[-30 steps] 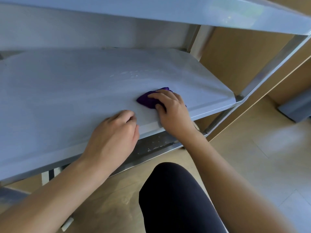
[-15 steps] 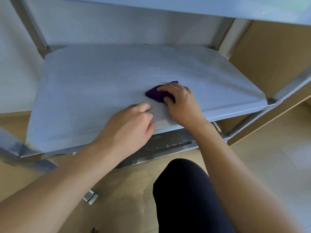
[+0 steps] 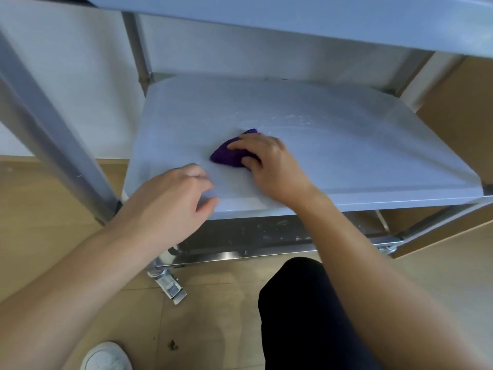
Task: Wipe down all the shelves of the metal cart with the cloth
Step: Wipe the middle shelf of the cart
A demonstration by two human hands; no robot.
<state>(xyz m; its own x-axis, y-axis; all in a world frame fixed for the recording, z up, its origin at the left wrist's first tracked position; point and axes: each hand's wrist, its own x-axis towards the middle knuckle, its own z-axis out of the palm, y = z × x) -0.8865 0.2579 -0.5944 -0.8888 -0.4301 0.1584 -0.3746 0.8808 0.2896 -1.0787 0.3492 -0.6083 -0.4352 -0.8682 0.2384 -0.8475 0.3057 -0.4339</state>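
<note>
Wiping is in progress on the middle shelf [image 3: 346,161] of the metal cart [image 3: 53,145]. The purple cloth [image 3: 226,157] lies bunched on this shelf, a little left of its centre, and the right hand [image 3: 269,166] grasps it with curled fingers and presses it on the surface. The left hand [image 3: 173,204] rests at the front edge of the same shelf; it is blurred, so I cannot tell if it grips the edge. Pale streaks show behind the cloth, so I judge this shelf half done. The bottom shelf [image 3: 266,232] shows spots and seems not yet wiped. Of the top shelf [image 3: 293,20] only the front edge shows, so its condition is unknown.
</note>
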